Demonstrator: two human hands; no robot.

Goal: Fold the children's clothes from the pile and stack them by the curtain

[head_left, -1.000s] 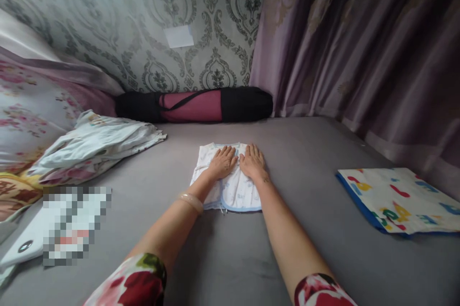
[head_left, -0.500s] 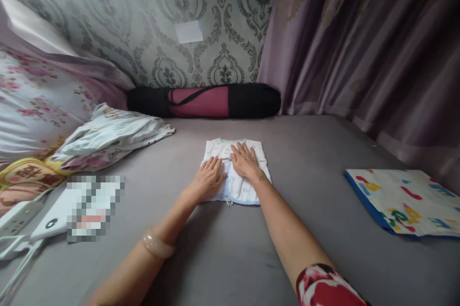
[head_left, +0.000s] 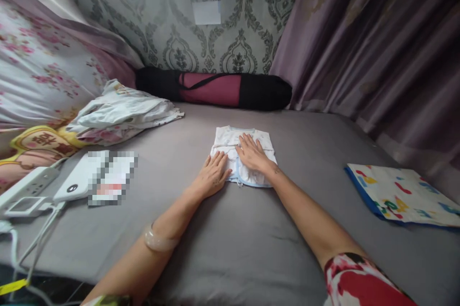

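Resting palms down on a small white garment (head_left: 230,140) with pale blue edging: both hands. Garment lies flat on the grey bed sheet (head_left: 309,153), near mid-view. Left hand (head_left: 212,176) at its lower left part, fingers stretched forward, thumb out to the side; right hand (head_left: 253,154) a little farther up, across the middle, fingers slightly spread. Grip of each unclenched — flat against the cloth. Pale bangle (head_left: 158,240) round the left forearm. Well apart to the right, a folded cloth (head_left: 409,193), white with coloured shapes, blue along one edge. At left, crumpled white fabric (head_left: 129,108), a power strip (head_left: 34,183) and a white device (head_left: 77,184) — partly pixelated, detail unclear. By the wall, a long black-and-maroon bag (head_left: 212,89).
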